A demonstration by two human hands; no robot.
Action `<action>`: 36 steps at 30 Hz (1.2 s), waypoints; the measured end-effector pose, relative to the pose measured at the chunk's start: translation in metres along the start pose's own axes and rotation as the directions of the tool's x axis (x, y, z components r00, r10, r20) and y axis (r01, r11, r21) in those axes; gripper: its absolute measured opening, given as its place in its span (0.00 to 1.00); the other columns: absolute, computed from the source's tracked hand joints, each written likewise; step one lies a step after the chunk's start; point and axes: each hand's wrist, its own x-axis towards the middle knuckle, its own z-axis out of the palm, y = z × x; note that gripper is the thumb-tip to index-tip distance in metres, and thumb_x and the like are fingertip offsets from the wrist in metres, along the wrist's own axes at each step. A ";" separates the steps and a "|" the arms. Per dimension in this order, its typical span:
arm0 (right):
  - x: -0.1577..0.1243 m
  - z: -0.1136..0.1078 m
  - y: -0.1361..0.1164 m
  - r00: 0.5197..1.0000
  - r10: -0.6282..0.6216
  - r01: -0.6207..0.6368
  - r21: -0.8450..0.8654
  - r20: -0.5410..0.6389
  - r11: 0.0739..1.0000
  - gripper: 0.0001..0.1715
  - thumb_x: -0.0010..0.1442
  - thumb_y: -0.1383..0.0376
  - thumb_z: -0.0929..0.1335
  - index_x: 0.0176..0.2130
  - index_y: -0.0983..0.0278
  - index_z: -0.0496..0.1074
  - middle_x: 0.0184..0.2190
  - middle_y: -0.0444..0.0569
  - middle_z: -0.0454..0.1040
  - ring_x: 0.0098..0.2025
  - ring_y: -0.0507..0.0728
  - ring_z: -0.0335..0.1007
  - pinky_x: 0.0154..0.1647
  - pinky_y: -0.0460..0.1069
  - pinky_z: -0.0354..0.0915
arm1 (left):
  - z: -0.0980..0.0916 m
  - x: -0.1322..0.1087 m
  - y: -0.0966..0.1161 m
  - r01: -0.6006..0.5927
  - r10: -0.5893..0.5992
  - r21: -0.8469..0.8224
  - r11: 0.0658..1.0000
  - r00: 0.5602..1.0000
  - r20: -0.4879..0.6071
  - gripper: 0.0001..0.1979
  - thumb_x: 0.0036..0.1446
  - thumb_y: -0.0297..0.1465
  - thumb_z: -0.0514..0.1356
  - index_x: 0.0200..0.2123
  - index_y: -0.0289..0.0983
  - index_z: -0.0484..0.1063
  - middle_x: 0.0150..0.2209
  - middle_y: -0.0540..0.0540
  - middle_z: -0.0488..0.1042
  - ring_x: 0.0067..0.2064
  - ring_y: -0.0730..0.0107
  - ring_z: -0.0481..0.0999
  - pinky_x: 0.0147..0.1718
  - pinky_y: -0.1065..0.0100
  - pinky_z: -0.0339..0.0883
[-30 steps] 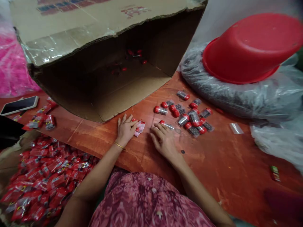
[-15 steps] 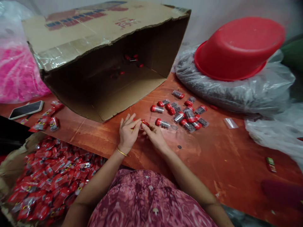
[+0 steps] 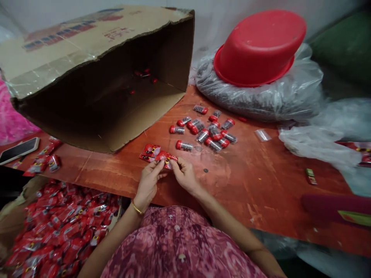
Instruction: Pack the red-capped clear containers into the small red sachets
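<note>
With the left hand [image 3: 149, 182] drawn back, a thin, red card [image 3: 167, 155] with pale circular print is pinched by it and the right hand [image 3: 186, 176].

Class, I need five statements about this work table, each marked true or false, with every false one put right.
1. The left hand and the right hand both hold a red card. True.
2. The red tub stands right side up. False: the red tub is upside down on a plastic bag.
3. A phone lies on the table. True.
4. The bracelet is on the right wrist. False: the bracelet is on the left wrist.
5. Several red-capped tubes lie loosely grouped. True.
</note>
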 end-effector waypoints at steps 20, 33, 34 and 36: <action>0.046 -0.052 0.040 0.973 -0.034 0.223 -0.888 0.229 0.401 0.22 0.62 0.60 0.60 0.51 0.70 0.66 0.48 0.62 0.70 0.46 0.65 0.63 0.44 0.56 0.58 | -0.019 0.037 0.020 0.228 -0.246 -0.305 0.924 0.969 -0.021 0.10 0.42 0.32 0.68 0.24 0.35 0.71 0.20 0.53 0.73 0.22 0.77 0.72 0.21 0.76 0.64; 0.001 -0.053 -0.023 0.973 0.201 -0.199 -0.031 0.117 0.979 0.19 0.57 0.51 0.64 0.34 0.64 0.70 0.18 0.43 0.67 0.17 0.50 0.59 0.18 0.46 0.58 | -0.018 0.028 0.021 0.138 -0.126 -0.259 0.956 0.990 0.064 0.15 0.33 0.36 0.71 0.25 0.34 0.73 0.22 0.52 0.74 0.22 0.78 0.71 0.23 0.76 0.63; -0.001 -0.052 -0.028 0.969 0.210 -0.211 -0.007 0.134 0.978 0.19 0.56 0.50 0.65 0.33 0.64 0.71 0.18 0.42 0.67 0.16 0.49 0.58 0.17 0.45 0.57 | -0.017 0.026 0.021 0.126 -0.109 -0.249 0.960 0.991 0.078 0.16 0.33 0.36 0.71 0.25 0.34 0.73 0.22 0.52 0.75 0.23 0.78 0.71 0.24 0.76 0.63; -0.003 -0.051 -0.035 0.966 0.208 -0.211 0.000 0.151 0.978 0.19 0.55 0.50 0.66 0.31 0.64 0.71 0.17 0.42 0.67 0.16 0.49 0.57 0.16 0.45 0.56 | -0.014 0.023 0.020 0.103 -0.080 -0.225 0.969 0.991 0.108 0.15 0.33 0.35 0.71 0.24 0.34 0.74 0.23 0.52 0.75 0.24 0.78 0.71 0.25 0.75 0.63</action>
